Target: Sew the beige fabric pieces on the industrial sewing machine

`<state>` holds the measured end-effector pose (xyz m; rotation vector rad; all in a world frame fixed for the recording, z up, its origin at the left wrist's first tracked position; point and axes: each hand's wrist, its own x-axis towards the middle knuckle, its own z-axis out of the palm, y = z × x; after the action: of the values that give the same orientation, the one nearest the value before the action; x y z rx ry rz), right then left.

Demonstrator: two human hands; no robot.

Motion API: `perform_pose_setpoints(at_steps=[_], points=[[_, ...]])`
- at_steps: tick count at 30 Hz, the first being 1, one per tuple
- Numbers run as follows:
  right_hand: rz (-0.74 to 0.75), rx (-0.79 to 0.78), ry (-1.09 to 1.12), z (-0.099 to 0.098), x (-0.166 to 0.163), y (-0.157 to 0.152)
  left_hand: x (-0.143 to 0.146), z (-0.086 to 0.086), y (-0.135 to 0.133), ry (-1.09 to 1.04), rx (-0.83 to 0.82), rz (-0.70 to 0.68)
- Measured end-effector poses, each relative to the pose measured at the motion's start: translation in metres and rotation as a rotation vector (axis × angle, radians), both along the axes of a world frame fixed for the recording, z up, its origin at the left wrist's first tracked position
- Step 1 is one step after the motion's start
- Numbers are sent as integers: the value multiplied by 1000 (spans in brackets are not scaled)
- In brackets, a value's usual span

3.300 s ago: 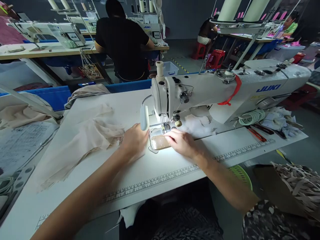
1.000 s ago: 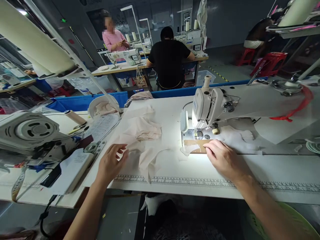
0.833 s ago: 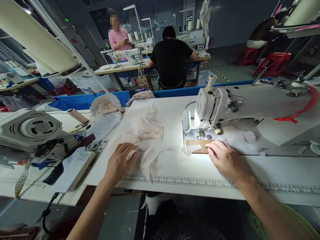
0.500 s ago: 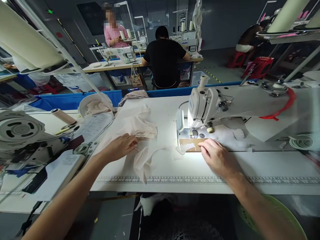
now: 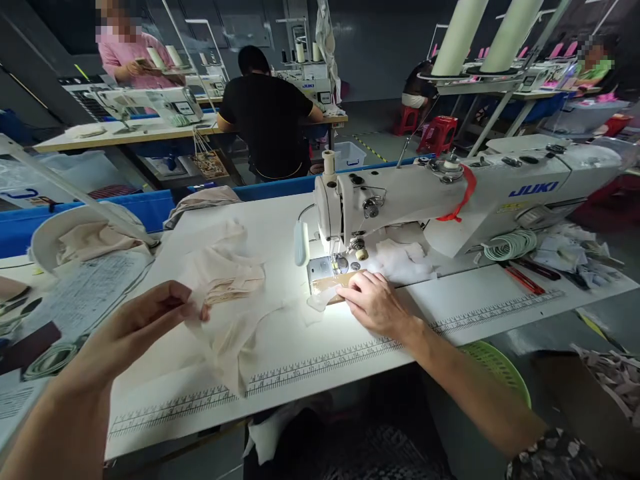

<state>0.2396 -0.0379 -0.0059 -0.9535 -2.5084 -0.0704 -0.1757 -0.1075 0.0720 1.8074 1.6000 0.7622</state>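
Observation:
My left hand [image 5: 153,317] is raised over the left part of the sewing table, thumb and fingers pinching the edge of a thin, sheer beige cloth piece [image 5: 200,323]. A loose pile of similar beige cloth [image 5: 235,277] lies beside it. My right hand [image 5: 375,303] rests just in front of the sewing machine's needle area [image 5: 336,265], fingers bent and closed at a small white cloth piece [image 5: 323,299]. That piece lies on a brown plate [image 5: 345,293] at the machine bed. The thumb of this hand is mostly hidden.
The white JUKI sewing machine [image 5: 400,193] fills the right side. White cloth [image 5: 400,257] lies under its arm. Red-handled scissors [image 5: 523,279], a green cord coil [image 5: 510,245] and scraps lie farther right. A printed ruler [image 5: 320,368] runs along the front edge. Co-workers sit or stand beyond.
The view has swung to the right. My left hand has gone from lying on the cloth to lifting a sheer piece in a pinch. My right hand stays by the needle.

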Motion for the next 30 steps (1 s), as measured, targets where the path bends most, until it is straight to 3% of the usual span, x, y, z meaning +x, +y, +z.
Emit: perform_pose_setpoints(at_steps=[3,5,8,10,13,16,20,24,30], points=[[5,38,-46,1,-3,-2,59,8,12,-134,-293,-196],[13,64,-67,2,-3,-3,104,0,30,-130,-417,-324],[20,95,-99,3,-4,-1,143,-21,61,-182,-478,-308],[23,99,-131,5,-7,2,143,-32,76,-174,-430,-201],[24,101,-202,8,-13,7,127,-35,85,-77,-308,-100],[22,118,-236,8,-18,10,129,-30,84,-32,-243,-151],[35,124,-195,4,-14,14,162,-33,90,-111,-260,-251],[48,102,-189,3,-6,19,187,-43,107,-74,-274,-212],[52,74,-207,6,-4,21,189,-48,110,-118,-286,-227]])
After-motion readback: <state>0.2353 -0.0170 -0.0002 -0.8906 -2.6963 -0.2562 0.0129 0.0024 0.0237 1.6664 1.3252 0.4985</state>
